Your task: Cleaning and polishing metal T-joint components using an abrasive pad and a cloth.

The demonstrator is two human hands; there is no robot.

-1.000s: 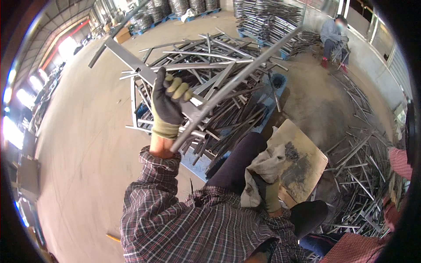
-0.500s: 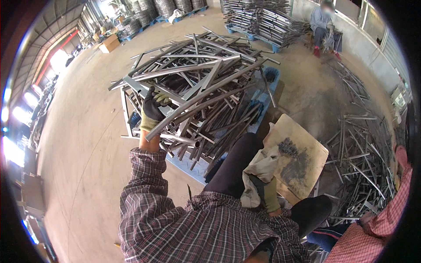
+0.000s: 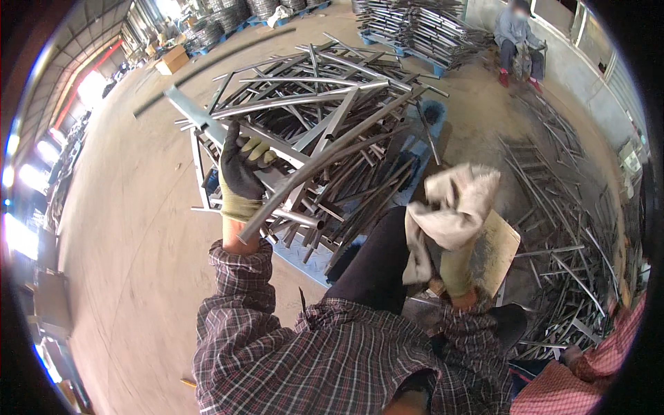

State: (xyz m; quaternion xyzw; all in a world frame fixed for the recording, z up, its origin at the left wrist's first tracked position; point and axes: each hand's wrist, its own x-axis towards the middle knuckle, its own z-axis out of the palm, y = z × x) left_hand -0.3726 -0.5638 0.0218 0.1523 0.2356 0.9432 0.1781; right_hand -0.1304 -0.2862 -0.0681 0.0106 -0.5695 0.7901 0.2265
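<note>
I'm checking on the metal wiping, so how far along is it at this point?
Done: a big heap of metal pieces already lies on the blue pallet ahead. In hand: the left hand grips a curved metal bar above that heap, and the right hand holds up a crumpled rag. Left: loose metal pieces cover the floor on the right.

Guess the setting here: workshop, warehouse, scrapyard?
Most likely a metal fabrication workshop. The gloved left hand grips a bent metal frame above a big heap of metal bars; more stacked bars sit on the concrete floor. The right hand holds a rag.
</note>
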